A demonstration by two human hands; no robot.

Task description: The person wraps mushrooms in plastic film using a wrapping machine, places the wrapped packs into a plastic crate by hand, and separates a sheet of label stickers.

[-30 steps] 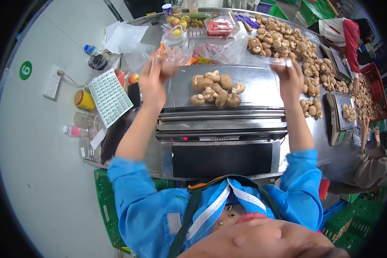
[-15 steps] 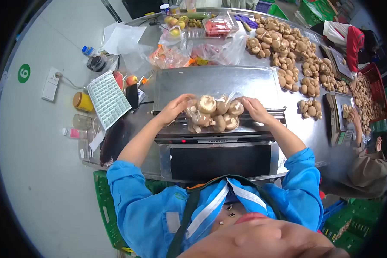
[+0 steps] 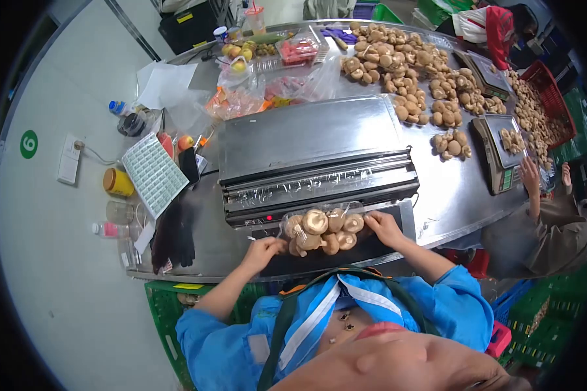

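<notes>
A pack of mushrooms (image 3: 316, 223) in clear film sits over the dark front plate (image 3: 277, 266) of a film-wrapping machine (image 3: 306, 137). Pale stems and brown caps show through the film. My left hand (image 3: 266, 253) closes its fingers at the pack's left edge. At the right edge, my right hand (image 3: 385, 229) grips the film, fingers together. The underside of the pack is hidden. Behind it, clear film lies along the machine's roller, and a red light glows on the front panel.
Piles of loose mushrooms (image 3: 404, 58) cover the back right of the steel table. Digital scales (image 3: 499, 150) stand at the right, beside a co-worker's hand (image 3: 530, 176). On the left are a label sheet (image 3: 155, 174), a phone (image 3: 188, 165) and jars. Fruit and plastic bags lie behind the machine.
Both my hands have brought the mushroom pack toward my body, from over the machine's rollers to its dark front plate. The view has shifted too.
</notes>
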